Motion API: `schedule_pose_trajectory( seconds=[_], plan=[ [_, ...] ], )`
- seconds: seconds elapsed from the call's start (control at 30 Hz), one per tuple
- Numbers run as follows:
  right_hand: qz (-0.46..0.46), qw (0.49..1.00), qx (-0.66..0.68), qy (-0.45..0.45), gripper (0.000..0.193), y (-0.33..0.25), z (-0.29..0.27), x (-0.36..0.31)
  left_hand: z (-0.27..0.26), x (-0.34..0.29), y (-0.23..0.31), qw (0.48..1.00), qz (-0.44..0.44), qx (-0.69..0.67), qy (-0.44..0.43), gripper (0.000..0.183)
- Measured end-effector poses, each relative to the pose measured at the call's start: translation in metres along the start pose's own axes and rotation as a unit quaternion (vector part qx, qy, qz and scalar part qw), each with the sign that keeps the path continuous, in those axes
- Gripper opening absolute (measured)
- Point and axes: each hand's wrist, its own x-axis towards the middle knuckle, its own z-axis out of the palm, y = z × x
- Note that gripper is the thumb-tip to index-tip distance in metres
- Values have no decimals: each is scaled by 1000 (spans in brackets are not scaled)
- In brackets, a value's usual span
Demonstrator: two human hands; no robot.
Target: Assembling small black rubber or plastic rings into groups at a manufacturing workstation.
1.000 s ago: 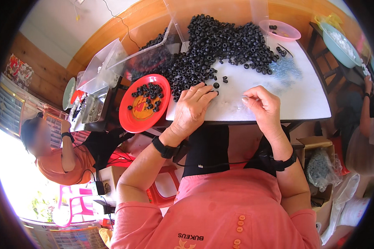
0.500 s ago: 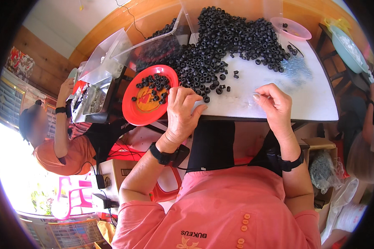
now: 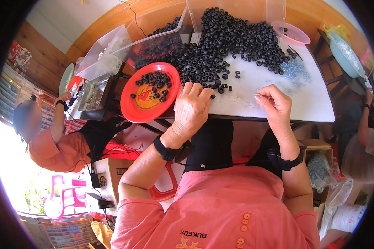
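Observation:
My left hand (image 3: 193,107) is at the table's front edge, beside the red plate (image 3: 128,108). Its fingers are bent down and close round a small black ring-shaped part (image 3: 213,96) that shows at the fingertips; the thumb is hidden. To the right, over the white tabletop, my right hand (image 3: 276,107) is closed in a pinch of thumb and forefinger. Whatever sits in that pinch is too small to name. Several black parts lie on the orange middle of the plate. Beyond my hands spreads a big heap of black ring-shaped parts (image 3: 237,37).
Small clear bluish pieces (image 3: 295,72) are scattered at the table's right. A pink dish (image 3: 301,38) stands behind them. Clear plastic bins (image 3: 180,25) border the heap at the back left. One person (image 3: 58,139) sits at the left; another person's arm (image 3: 366,116) shows at the right.
My left hand has moved rightward off the plate's edge, its fingers now over the front black part, which has shifted slightly. My right hand keeps its pinch almost in place.

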Motion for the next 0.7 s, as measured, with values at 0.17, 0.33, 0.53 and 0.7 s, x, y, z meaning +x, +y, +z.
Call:
schedule_pose_trajectory(
  seconds=[0.17, 0.33, 0.53, 0.7],
  plan=[
    [3, 1000, -16, -5, 8, -1, 0, 0, -5, 7, -4, 1000, 3, -10, -22, 15],
    [3, 1000, -23, 0, 8, -1, 1, 0, -4, 14, -6, 997, 62, -32, -37, 16],
    [-11, 1000, -29, 1, 9, 1, 2, -1, -2, 18, -7, 995, 75, -32, -53, 13],
    [-7, 1000, -13, 1, 9, 0, 2, -1, -1, 19, -7, 993, 95, 0, -69, 13]
  ],
)
